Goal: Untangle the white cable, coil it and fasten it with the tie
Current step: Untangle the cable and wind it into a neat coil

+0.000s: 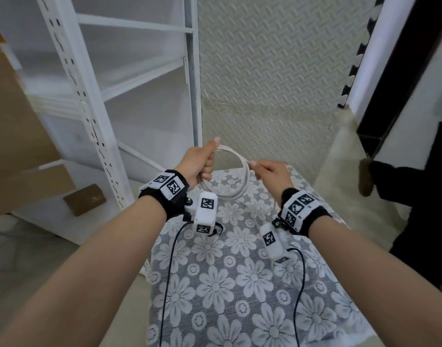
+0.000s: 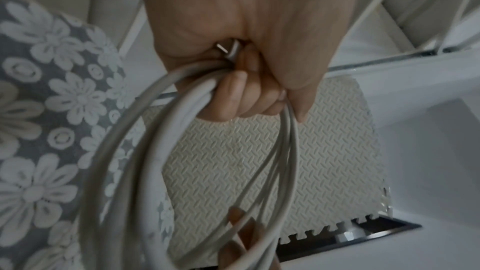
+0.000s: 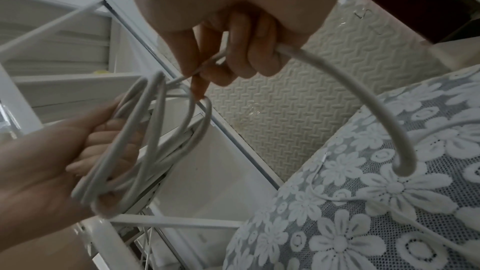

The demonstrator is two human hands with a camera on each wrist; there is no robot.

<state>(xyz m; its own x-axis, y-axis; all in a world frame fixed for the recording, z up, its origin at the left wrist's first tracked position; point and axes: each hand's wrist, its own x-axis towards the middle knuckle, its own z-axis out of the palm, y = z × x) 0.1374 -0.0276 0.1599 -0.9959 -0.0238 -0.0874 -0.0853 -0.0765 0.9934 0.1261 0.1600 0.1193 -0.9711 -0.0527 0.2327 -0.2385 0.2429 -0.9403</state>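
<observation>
While I view all three feeds, I log:
Cable: white cable (image 1: 233, 169) partly looped, held above the flower-patterned tabletop (image 1: 240, 284).
Left hand: left hand (image 1: 198, 164) fingers (image 2: 233, 98) curled tight round several loops, plug end in the fist.
Right hand: right hand (image 1: 272, 172) fingers (image 3: 249, 48) curled on the free strand beside the coil.
Slack: trails down to the tabletop.

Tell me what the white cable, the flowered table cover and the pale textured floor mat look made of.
White cable: smooth matte plastic or rubber sheath, bending softly. Flowered table cover: lace-like fabric, mesh holes showing between flowers. Pale floor mat: probably foam, with embossed pattern and jigsaw edges.
</observation>
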